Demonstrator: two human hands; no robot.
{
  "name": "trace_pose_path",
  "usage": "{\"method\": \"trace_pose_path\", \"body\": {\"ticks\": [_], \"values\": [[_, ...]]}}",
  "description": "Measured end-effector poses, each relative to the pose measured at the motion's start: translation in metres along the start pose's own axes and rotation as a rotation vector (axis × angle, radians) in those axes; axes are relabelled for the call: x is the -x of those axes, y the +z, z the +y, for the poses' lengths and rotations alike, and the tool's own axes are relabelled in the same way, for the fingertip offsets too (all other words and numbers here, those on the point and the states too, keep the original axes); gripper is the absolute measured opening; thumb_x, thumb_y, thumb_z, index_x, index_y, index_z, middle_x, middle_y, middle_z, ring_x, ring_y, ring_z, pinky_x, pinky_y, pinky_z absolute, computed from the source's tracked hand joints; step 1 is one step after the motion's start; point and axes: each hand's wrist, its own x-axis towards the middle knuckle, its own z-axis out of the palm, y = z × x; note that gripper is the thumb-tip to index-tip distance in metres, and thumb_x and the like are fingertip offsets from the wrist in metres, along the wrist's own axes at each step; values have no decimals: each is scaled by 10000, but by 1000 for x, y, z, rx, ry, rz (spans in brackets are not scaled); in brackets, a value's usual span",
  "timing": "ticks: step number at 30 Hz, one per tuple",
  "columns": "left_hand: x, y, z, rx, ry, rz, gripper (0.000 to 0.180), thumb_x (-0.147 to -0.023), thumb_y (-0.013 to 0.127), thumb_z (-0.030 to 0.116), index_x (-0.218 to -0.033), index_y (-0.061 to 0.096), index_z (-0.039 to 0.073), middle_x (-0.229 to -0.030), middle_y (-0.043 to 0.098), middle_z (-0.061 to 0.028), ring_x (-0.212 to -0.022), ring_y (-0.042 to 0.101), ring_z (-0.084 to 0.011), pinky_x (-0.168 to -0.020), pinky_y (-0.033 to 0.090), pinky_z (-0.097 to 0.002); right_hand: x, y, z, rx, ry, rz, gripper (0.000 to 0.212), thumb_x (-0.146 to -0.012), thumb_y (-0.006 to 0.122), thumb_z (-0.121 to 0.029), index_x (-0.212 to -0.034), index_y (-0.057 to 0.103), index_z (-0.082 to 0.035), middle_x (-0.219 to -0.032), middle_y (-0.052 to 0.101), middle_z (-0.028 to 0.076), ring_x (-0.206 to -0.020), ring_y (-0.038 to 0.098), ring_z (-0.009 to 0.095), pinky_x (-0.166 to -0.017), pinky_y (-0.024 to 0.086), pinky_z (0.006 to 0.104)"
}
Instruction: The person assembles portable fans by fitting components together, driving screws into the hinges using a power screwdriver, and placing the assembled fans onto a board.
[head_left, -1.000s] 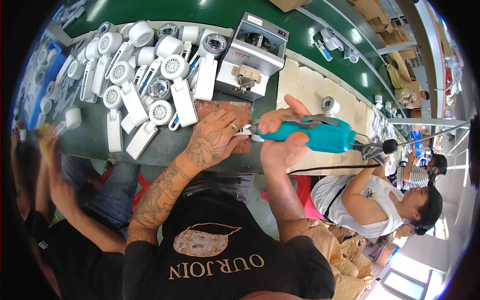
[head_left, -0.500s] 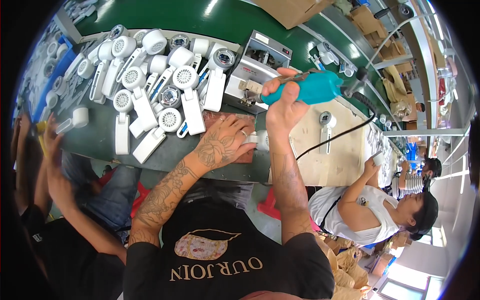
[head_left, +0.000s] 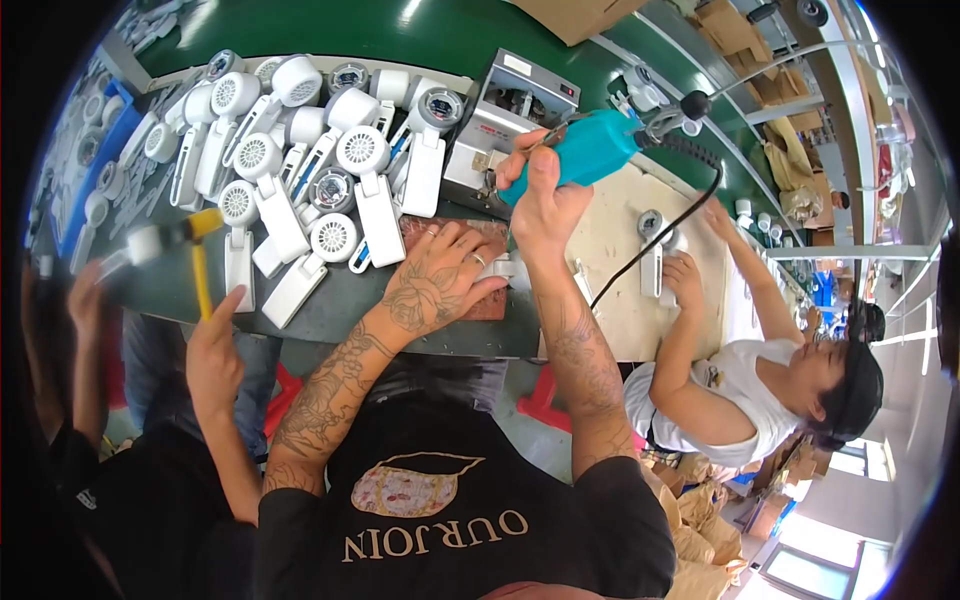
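1. far left of the red-brown pad (head_left: 488,308): a co-worker's hand (head_left: 215,365) grips a yellow hammer (head_left: 203,285).
2. left of the pad: heaped handheld fans (head_left: 378,215); some heads wear grilles, others expose inner parts, so the heap appears only partly closed up.
3. on the pad: the left hand (head_left: 440,275), thumb and fingers narrowed about one white fan (head_left: 515,270), seemingly mid-work; any fastening left is hidden.
4. beyond the pad: a grey machine (head_left: 480,140).
5. over the pad's right edge: the right hand (head_left: 550,200) wraps a teal power driver (head_left: 585,145); bit contact cannot be told.
6. right of the pad: an open-headed fan (head_left: 651,262), apparently unfinished.
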Motion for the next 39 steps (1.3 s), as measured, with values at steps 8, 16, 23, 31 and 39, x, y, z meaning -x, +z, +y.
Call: {"method": "trace_pose_path", "body": {"ticks": [8, 16, 23, 31, 39], "values": [[-2, 2, 1, 40, -5, -1, 438, -926, 646, 384, -1242, 649, 81, -1146, 596, -84, -1097, 542, -290, -968, 445, -439, 46, -37, -31, -12, 102, 56, 527, -962, 663, -424, -1104, 569, 74, -729, 580, 68, -644, 568, 167, -598, 454, 299], [-3, -2, 4, 39, -25, -20, 455, -912, 659, 385, -1253, 643, 85, -1137, 600, -72, -1090, 549, -278, -964, 450, -430, 54, -37, -21, -82, 87, 62, 444, -945, 708, -344, -1039, 552, 60, -782, 613, 87, -650, 596, 174, -603, 478, 298], [-7, -1, 6, 6, -37, -33, 436, -909, 665, 385, -1226, 650, 85, -1129, 600, -73, -1097, 551, -280, -981, 439, -449, 61, -39, -6, 10, 28, 24, 470, -969, 665, -446, -987, 513, -1, -725, 534, 73, -633, 526, 188, -593, 452, 332], [-3, 0, 2, 8, -31, -25, 436, -916, 660, 391, -1214, 650, 73, -1121, 588, -91, -1110, 544, -294, -991, 429, -452, 51, -33, -16, 13, 106, 41, 492, -972, 652, -468, -985, 529, 9, -704, 533, 74, -618, 526, 183, -587, 454, 332], [2, -2, -2, 70, -16, -22, 400, -937, 582, 218, -1318, 588, 94, -1192, 575, -100, -1121, 535, -311, -971, 445, -446, 0, -5, -12, -46, -130, 29, 309, -990, 646, -258, -1038, 579, 40, -798, 633, 74, -696, 609, 142, -640, 476, 283]]}}
